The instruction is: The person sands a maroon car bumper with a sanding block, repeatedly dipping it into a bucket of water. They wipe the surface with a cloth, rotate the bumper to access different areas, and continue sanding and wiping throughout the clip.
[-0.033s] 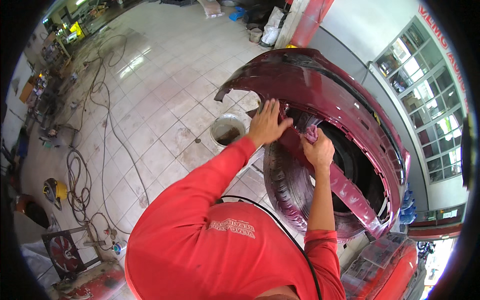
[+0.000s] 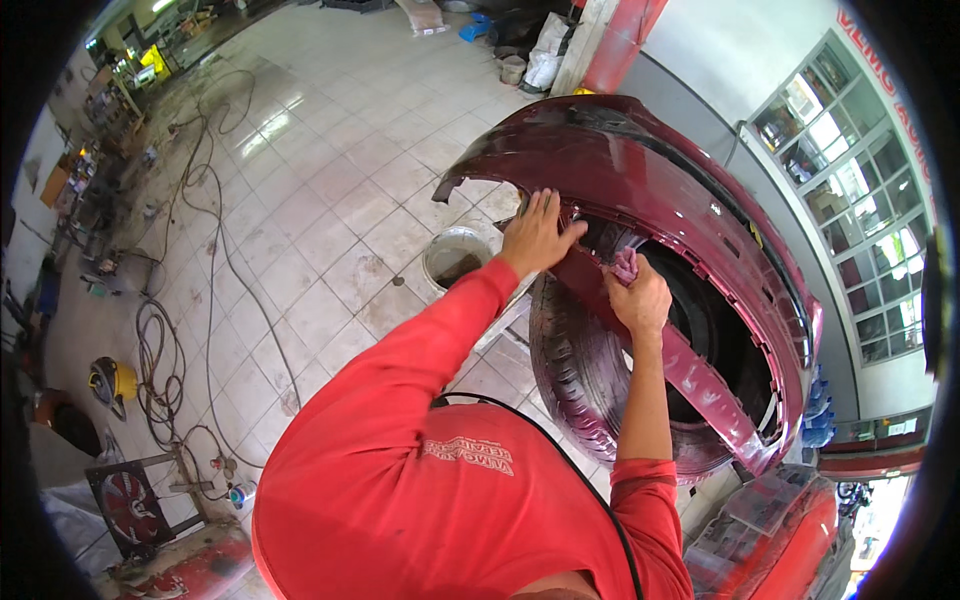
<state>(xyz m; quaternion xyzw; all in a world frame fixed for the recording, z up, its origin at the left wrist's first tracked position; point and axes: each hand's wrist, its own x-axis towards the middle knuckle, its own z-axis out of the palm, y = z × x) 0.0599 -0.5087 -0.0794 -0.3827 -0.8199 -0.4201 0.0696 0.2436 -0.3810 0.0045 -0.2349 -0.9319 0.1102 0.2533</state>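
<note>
A dark red car bumper [image 2: 640, 165] rests over a tyre [image 2: 572, 345] dusted with purplish residue. My left hand [image 2: 537, 238] lies on the bumper's near left part, fingers stretched out and thumb apart, holding nothing. In my right hand [image 2: 641, 300] a crumpled pink-purple cloth [image 2: 625, 266] is gripped, close to the narrow lower strip of the bumper [image 2: 700, 375]. Whitish smears mark that strip towards its right end. Whether the cloth touches the bumper is hard to make out.
Left of the bumper stands a bucket [image 2: 429, 262] with murky contents. Hoses and cables [image 2: 160, 350] snake over the tiled floor near a yellow-black device [image 2: 112, 382]. At lower right sits a red object under clear plastic [image 2: 770, 530]. A wall with windows [image 2: 850, 200] rises behind.
</note>
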